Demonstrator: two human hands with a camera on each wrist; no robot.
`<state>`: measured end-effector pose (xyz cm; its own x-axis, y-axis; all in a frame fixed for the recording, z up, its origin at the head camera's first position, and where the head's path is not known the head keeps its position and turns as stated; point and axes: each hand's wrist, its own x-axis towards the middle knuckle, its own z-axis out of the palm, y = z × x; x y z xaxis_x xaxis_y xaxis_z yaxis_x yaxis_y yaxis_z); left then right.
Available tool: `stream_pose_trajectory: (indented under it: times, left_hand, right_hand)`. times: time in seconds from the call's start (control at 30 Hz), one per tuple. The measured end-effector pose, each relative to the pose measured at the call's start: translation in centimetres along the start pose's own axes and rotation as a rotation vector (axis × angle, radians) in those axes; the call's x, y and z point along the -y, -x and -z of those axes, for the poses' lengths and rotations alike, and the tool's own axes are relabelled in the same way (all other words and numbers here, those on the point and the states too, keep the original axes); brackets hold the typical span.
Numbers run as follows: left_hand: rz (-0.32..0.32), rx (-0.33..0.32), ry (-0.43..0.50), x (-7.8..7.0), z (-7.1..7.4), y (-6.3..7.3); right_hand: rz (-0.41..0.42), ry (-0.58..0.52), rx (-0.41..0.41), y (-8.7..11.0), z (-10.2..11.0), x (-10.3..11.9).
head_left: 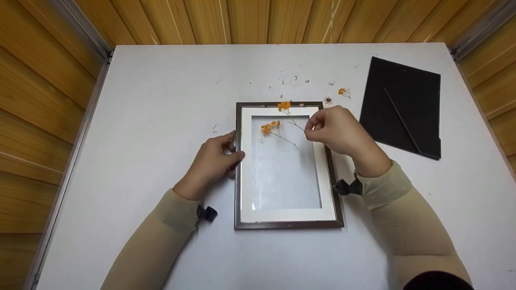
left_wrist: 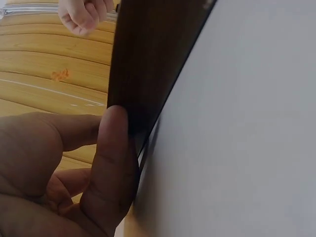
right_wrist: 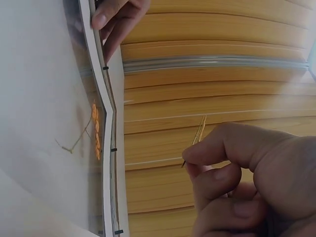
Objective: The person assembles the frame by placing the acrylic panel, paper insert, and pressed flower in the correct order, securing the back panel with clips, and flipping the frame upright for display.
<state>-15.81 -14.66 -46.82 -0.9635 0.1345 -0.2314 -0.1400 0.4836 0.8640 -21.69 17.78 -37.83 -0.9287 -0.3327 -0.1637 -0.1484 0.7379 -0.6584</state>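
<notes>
A dark brown picture frame [head_left: 288, 225] with a white mat [head_left: 288, 216] and a clear pane lies on the white table. My left hand [head_left: 215, 159] holds its left edge, the thumb on the rim; the left wrist view shows the fingers against its dark side. Above the frame's upper right, my right hand [head_left: 336, 129] pinches the thin stem of an orange dried flower sprig [head_left: 284, 106] between thumb and forefinger. The sprig's blooms appear over the top edge. Another orange sprig [head_left: 266, 128] lies on the pane, stem pointing to lower right, also in the right wrist view [right_wrist: 96, 128].
To the right lies a black backing board [head_left: 403, 108] with a slim strip across it. Beyond the frame's top right corner are a small orange sprig [head_left: 342, 92] and a small round pale flower [head_left: 328, 100]. Crumbs dot the white table [head_left: 161, 100]; wooden walls [head_left: 250, 20] stand around it.
</notes>
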Motion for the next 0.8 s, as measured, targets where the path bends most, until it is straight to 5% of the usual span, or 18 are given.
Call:
stream_pose_trajectory:
  times: [0.5, 0.8]
  left_hand:
    - [0.032, -0.034, -0.052, -1.4, 0.8, -3.1]
    - [0.031, -0.015, -0.053, -1.1, 0.8, -3.7]
  right_hand:
    - [0.046, 0.145, 0.062, 0.8, -3.0, 0.9]
    - [-0.013, 0.216, 0.137, 0.1, -4.4, 0.2]
